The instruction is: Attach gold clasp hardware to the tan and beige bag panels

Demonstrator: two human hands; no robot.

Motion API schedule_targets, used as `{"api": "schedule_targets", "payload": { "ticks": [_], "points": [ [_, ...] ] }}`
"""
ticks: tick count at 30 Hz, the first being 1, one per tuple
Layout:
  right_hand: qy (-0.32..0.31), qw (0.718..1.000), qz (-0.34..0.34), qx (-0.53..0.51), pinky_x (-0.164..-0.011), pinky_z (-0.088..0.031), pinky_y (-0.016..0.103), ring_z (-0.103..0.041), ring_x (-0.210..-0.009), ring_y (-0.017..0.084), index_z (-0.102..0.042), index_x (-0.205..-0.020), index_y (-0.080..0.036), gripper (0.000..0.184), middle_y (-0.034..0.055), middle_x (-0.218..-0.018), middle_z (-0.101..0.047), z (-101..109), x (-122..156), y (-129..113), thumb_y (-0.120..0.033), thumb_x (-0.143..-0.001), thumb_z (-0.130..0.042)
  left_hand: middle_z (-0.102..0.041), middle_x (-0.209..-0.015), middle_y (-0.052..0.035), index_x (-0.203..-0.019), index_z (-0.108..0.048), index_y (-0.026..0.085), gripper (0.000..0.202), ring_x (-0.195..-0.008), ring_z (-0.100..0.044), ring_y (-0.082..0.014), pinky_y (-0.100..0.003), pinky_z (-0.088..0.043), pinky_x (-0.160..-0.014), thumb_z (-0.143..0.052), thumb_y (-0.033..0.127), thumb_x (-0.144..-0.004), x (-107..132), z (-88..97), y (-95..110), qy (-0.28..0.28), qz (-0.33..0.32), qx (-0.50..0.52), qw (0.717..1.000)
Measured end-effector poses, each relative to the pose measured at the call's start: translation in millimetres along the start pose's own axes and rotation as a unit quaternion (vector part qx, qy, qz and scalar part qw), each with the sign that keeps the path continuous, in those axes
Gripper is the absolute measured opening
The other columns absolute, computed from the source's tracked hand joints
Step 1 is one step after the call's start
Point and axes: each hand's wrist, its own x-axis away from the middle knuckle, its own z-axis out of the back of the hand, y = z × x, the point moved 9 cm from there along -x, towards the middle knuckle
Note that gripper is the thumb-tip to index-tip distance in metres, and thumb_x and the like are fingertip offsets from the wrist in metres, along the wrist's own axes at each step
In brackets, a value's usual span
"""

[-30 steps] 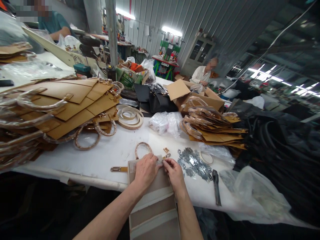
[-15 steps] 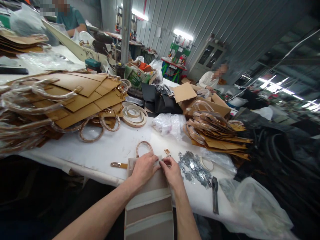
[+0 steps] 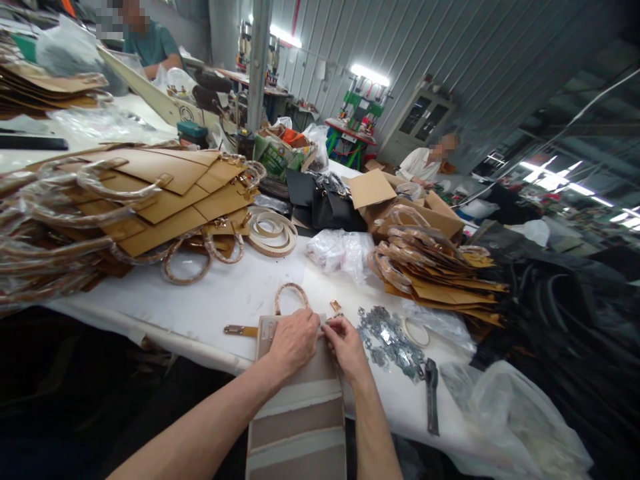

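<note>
head | left hand (image 3: 294, 342) pressed flat on tan bag panel (image 3: 295, 417) | right hand (image 3: 346, 347) pinching panel's top corner

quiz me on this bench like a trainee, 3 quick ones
1. Which is nearer the heap of punched metal scrap: the left hand or the right hand?
2. True or false: the black-handled tool lies to the right of the tan bag panel under the hands.
3. Fill the gap: the handles on the stacked tan bag panels are wrapped in clear ____.

Key: 1 the right hand; 2 true; 3 plastic.
</note>
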Motion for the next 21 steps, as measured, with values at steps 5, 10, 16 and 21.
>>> {"api": "schedule_targets", "payload": {
  "ticks": [5, 10, 16, 21],
  "points": [
    [0.011, 1.0, -0.001, 0.002, -0.046, -0.038, 0.023, -0.052, -0.053, 0.012, -0.068, -0.093, -0.02, 0.051, -0.0002, -0.074, -0.067, 0, 0, -1, -0.064, -0.072, -0.084, -0.069, -0.102, -0.0098, -0.103, -0.065, 0.018, 0.019, -0.097, -0.066, -0.0271, -0.038, -0.05, -0.078, -0.053, 0.033, -0.102, -3, -1.2, -1, -0.001, 0.008, -0.01, 1.0],
    [0.031, 0.999, -0.008, -0.027, -0.045, -0.032, 0.022, -0.044, -0.049, 0.011, -0.071, -0.093, -0.02, 0.051, -0.0054, -0.059, -0.054, 2, 5, 0, -0.065, -0.074, -0.082, -0.069, -0.099, -0.0088, -0.1, -0.065, 0.019, 0.016, -0.097, -0.067, -0.0268, -0.037, -0.051, -0.081, -0.056, 0.032, -0.101, -4, 0.0, -3, -0.005, 0.011, -0.001, 1.0],
    [0.095, 0.988, 0.007, -0.122, -0.048, -0.032, 0.022, -0.041, -0.051, 0.01, -0.073, -0.089, -0.02, 0.043, -0.0055, -0.059, -0.051, 16, 18, -3, -0.057, -0.074, -0.085, -0.065, -0.112, -0.0076, -0.107, -0.059, 0.019, 0.027, -0.102, -0.067, -0.0253, -0.035, -0.052, -0.087, -0.071, 0.039, -0.093, 3, 9.8, -7, 0.023, -0.005, 0.045, 0.999],
    [0.007, 0.999, 0.024, -0.037, -0.05, -0.036, 0.024, -0.047, -0.054, 0.013, -0.08, -0.101, -0.018, 0.045, -0.0013, -0.063, -0.061, -1, 17, -17, -0.057, -0.078, -0.081, -0.062, -0.113, -0.008, -0.107, -0.057, 0.02, 0.032, -0.103, -0.066, -0.0257, -0.035, -0.052, -0.089, -0.074, 0.041, -0.09, 5, 10.0, -13, 0.017, 0.009, 0.073, 0.997]
  ]
}}
